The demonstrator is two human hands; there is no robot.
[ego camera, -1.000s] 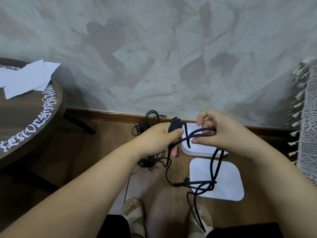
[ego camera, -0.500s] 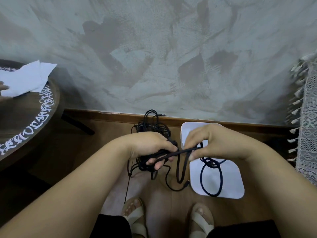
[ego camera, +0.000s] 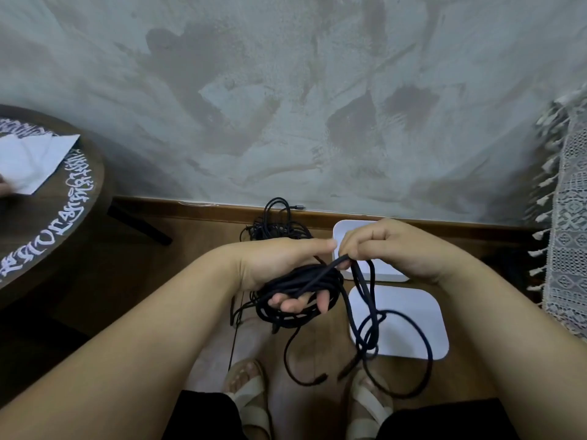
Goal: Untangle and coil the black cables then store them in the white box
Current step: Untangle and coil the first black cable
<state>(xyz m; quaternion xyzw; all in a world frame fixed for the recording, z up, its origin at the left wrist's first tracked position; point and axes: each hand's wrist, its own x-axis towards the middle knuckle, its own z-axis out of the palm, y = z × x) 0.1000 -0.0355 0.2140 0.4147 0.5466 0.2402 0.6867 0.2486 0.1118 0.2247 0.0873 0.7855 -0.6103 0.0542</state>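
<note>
Where the black cable point(ego camera: 301, 281) is gathered into a coil at frame centre, the left hand point(ego camera: 276, 265) curls its fingers round the bundle, fingertips showing beneath it. The right hand point(ego camera: 394, 249), just beside the left, pinches one strand leading off the coil. From that pinch loose loops hang toward the lower right, crossing the flat white lid point(ego camera: 416, 319), and a plug end dangles between the sandalled feet point(ego camera: 247, 392). The white box point(ego camera: 344, 231) lies just beyond the lid, partly hidden by the right hand, its far edge near the baseboard. A second black tangle point(ego camera: 276, 223) lies on the wooden floor point(ego camera: 197, 236) by the baseboard, left of the box. Open floor extends leftward to the round counter point(ego camera: 63, 217) carrying white paper point(ego camera: 31, 163). A fringed lace cloth point(ego camera: 568, 242) bounds the right edge.
</note>
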